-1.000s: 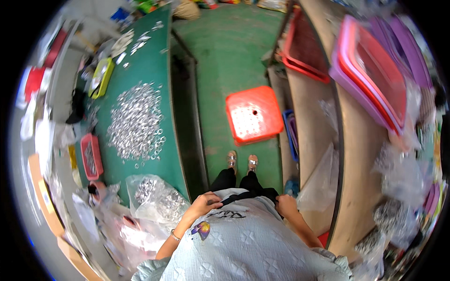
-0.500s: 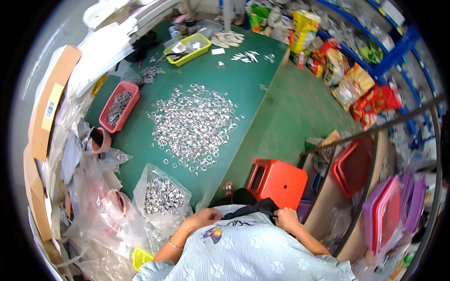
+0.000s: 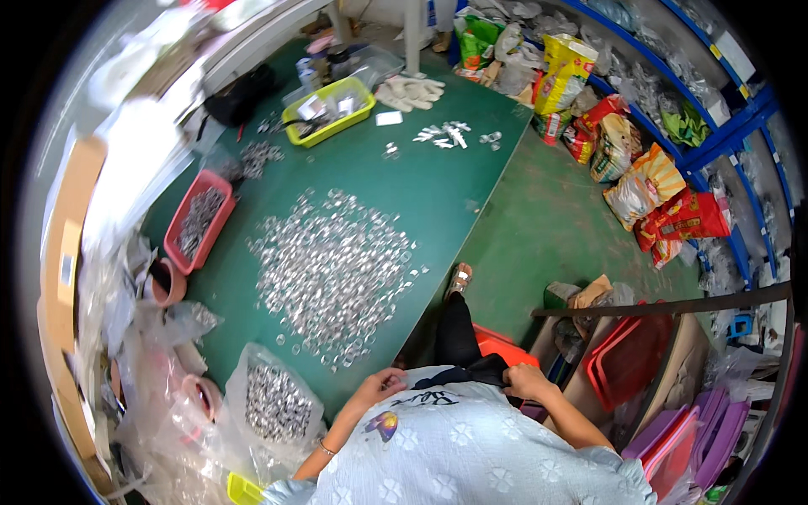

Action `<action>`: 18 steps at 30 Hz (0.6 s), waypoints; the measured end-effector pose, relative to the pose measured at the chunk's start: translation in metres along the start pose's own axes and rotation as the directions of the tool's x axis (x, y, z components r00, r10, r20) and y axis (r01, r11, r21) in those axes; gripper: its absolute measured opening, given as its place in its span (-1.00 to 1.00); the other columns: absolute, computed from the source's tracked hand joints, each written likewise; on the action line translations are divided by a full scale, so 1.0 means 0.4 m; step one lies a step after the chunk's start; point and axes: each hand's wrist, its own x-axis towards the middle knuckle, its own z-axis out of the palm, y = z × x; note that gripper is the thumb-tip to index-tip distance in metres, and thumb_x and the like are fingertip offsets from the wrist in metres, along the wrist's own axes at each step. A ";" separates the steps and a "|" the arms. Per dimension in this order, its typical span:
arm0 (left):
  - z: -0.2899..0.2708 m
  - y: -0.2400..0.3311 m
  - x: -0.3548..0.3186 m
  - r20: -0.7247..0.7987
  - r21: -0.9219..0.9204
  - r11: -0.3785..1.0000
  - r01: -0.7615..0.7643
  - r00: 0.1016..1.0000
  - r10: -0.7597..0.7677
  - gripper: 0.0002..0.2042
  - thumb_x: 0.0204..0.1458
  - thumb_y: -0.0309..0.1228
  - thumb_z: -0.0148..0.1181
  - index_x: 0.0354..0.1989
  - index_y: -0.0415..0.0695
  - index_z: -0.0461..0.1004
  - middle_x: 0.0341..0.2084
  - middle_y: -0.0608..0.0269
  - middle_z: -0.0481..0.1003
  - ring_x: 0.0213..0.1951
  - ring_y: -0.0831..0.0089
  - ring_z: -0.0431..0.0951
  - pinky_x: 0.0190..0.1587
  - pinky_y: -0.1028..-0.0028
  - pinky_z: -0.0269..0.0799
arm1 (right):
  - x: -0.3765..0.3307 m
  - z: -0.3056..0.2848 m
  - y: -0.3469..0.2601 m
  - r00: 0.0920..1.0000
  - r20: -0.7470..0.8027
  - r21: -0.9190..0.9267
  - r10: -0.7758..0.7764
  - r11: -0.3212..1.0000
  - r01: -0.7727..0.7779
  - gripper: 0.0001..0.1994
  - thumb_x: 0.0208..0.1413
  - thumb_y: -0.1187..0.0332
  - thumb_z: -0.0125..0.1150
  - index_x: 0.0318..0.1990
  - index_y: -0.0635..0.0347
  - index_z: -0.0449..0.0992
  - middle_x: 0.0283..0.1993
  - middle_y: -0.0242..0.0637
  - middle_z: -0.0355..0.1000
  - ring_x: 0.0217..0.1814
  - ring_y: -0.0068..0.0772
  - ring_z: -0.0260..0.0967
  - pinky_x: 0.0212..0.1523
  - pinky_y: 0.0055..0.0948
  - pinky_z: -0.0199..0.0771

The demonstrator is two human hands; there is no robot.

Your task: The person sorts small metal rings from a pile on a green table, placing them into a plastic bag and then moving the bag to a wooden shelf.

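My right hand (image 3: 527, 381) is closed on black cloth (image 3: 480, 370) at my waist, beside the hem of my pale blue top. On the other side of the waist, my left hand (image 3: 380, 387) has its fingers curled in, close to the near table edge; what they hold, if anything, is hidden. Ahead of it, many small silvery metal rings (image 3: 328, 273) lie in a wide heap on the green table (image 3: 446, 194). A clear plastic bag (image 3: 244, 370) with more shiny metal pieces stands left of my left hand.
A pink tray (image 3: 220, 220) of grey metal parts and a yellow-green basket (image 3: 337, 124) stand on the table. An orange-red stool (image 3: 497, 343) is partly hidden near my right hand. Colourful sacks (image 3: 648, 181) sit by blue shelving (image 3: 728, 126). A dark bar (image 3: 673, 305) crosses at right.
The view has shifted, and the rings appear lower and slightly further left. My leg and sandalled foot now reach forward beside the table, and the stool is mostly covered. Both hands stay at my waist.
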 end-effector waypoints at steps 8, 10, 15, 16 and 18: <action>0.146 0.161 0.613 0.287 0.449 0.894 0.003 0.947 -0.147 -0.72 0.10 -0.28 -0.03 -0.14 -0.19 0.43 -0.27 0.01 0.51 -0.18 0.11 0.50 -0.15 0.30 0.37 | 0.158 -0.275 0.491 0.947 -0.006 0.877 0.322 0.457 -0.150 -0.72 0.02 0.14 0.21 -0.35 0.21 0.52 -0.61 -0.45 0.33 -0.67 -0.72 0.12 -0.67 -0.63 0.09; 0.217 0.229 0.761 0.336 0.460 0.887 -0.051 0.934 -0.120 -0.71 0.12 -0.26 -0.07 -0.13 -0.18 0.43 -0.26 -0.01 0.50 -0.18 0.07 0.49 -0.13 0.29 0.36 | 0.192 -0.341 0.610 0.866 -0.117 0.971 0.486 0.241 -0.004 -0.77 0.07 0.21 0.16 -0.37 0.22 0.50 -0.60 -0.47 0.32 -0.69 -0.73 0.10 -0.70 -0.65 0.04; 0.300 0.432 1.040 0.331 0.504 0.844 -0.186 0.943 0.010 -0.72 0.08 -0.33 0.00 -0.12 -0.25 0.41 -0.23 -0.04 0.48 -0.16 0.07 0.48 -0.11 0.31 0.38 | 0.235 -0.548 0.763 0.828 -0.130 0.931 0.546 -0.221 0.292 -0.78 0.11 0.30 0.10 -0.26 0.31 0.46 -0.55 -0.43 0.27 -0.71 -0.71 0.04 -0.73 -0.67 -0.08; 0.312 0.476 1.091 0.295 0.479 0.856 -0.196 0.954 0.054 -0.72 0.07 -0.34 0.01 -0.11 -0.27 0.40 -0.22 -0.05 0.48 -0.16 0.07 0.48 -0.11 0.32 0.38 | 0.238 -0.603 0.780 0.832 -0.140 0.902 0.537 -0.278 0.331 -0.78 0.11 0.30 0.10 -0.25 0.30 0.46 -0.55 -0.43 0.27 -0.70 -0.71 0.05 -0.73 -0.68 -0.08; 0.363 0.573 1.223 0.324 0.425 0.867 -0.259 0.938 0.122 -0.72 0.05 -0.39 0.04 -0.11 -0.29 0.39 -0.19 -0.02 0.47 -0.14 0.10 0.48 -0.09 0.34 0.38 | 0.244 -0.689 0.825 0.836 -0.171 0.820 0.522 -0.395 0.415 -0.79 0.11 0.29 0.11 -0.23 0.27 0.46 -0.52 -0.41 0.30 -0.65 -0.70 0.11 -0.71 -0.69 0.00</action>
